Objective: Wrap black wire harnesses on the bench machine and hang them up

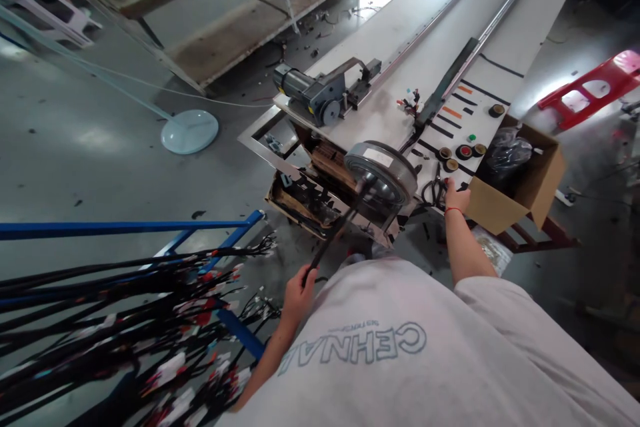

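My left hand (299,290) is closed around a long black wire bundle (333,233), low and in front of my body. From there the bundle runs up to the middle of a grey round wheel-like drum (383,170) with a white label, at the near end of the bench. My right hand (457,199) is at the bench's near edge with its fingers drawn together beside a pair of black-handled scissors (436,192). A small red spot shows at its fingertips. Whether these fingers grip the scissors or something else is hidden.
A motor unit (320,93) sits on the long white bench (390,103). Tape rolls (451,165), a green button (472,138) and an open cardboard box (530,187) are to the right. Wire harnesses hang on a blue rack (230,227) at left. A red stool (590,90) lies beyond.
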Demonstrator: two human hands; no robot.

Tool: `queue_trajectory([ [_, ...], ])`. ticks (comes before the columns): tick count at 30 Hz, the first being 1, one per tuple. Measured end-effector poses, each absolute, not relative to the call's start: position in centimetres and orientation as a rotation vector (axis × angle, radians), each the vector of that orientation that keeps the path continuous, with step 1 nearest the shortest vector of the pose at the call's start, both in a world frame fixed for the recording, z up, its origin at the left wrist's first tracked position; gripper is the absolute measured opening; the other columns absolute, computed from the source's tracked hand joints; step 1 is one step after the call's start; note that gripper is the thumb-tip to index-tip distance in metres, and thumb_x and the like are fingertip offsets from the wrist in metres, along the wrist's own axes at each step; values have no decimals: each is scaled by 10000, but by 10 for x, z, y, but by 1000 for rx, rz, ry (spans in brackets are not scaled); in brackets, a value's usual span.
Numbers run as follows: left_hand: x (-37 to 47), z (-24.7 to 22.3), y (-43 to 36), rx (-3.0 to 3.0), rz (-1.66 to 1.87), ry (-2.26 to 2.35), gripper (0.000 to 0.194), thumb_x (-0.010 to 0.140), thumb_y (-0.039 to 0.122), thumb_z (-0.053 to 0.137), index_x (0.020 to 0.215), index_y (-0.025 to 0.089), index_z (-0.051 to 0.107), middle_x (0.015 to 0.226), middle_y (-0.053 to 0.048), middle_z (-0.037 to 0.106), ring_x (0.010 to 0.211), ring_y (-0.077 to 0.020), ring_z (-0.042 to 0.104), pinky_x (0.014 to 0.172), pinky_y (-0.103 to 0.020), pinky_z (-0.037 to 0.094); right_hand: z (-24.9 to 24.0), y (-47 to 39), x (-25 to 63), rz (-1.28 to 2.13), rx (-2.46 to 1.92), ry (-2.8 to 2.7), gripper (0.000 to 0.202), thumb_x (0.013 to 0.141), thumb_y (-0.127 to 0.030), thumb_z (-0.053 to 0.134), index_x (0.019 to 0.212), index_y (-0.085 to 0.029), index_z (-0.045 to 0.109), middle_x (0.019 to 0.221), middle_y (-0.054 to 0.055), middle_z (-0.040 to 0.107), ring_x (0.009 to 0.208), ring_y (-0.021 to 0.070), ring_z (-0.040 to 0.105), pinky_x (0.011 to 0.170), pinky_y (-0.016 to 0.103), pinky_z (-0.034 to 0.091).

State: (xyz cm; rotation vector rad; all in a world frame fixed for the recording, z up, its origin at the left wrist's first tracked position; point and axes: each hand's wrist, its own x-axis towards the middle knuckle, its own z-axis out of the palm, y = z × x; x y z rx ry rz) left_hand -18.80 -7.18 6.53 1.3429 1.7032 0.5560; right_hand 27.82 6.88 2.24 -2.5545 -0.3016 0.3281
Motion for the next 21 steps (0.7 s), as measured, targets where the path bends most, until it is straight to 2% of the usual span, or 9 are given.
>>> queue_trajectory([
  [8, -164, 47, -54, 1375, 649, 1652, 593, 849, 617, 384, 1019, 127, 672, 669, -22, 605, 590, -151, 518, 580, -252, 437, 19, 68, 277, 330, -2555, -275, 695, 763, -650, 605, 1169, -88, 540, 1171, 246, 607, 1149, 364, 566, 957, 459, 441],
  [16, -142, 45, -31, 1433, 655, 1556, 529, 883, 569, 391, 1031, 141, 663, 781, -68, 665, 737, -189, 611, 677, -278, 488, 14, 67, 279, 342, -2522, -273, 723, 755, -667, 596, 1194, -96, 527, 1172, 242, 605, 1136, 350, 574, 950, 451, 441],
  [21, -130, 44, -12, 1490, 651, 1504, 525, 896, 557, 378, 1048, 139, 656, 800, -76, 674, 733, -191, 619, 696, -288, 493, 14, 66, 278, 341, -2522, -270, 722, 754, -664, 601, 1191, -94, 529, 1152, 238, 615, 1123, 356, 581, 941, 451, 440],
])
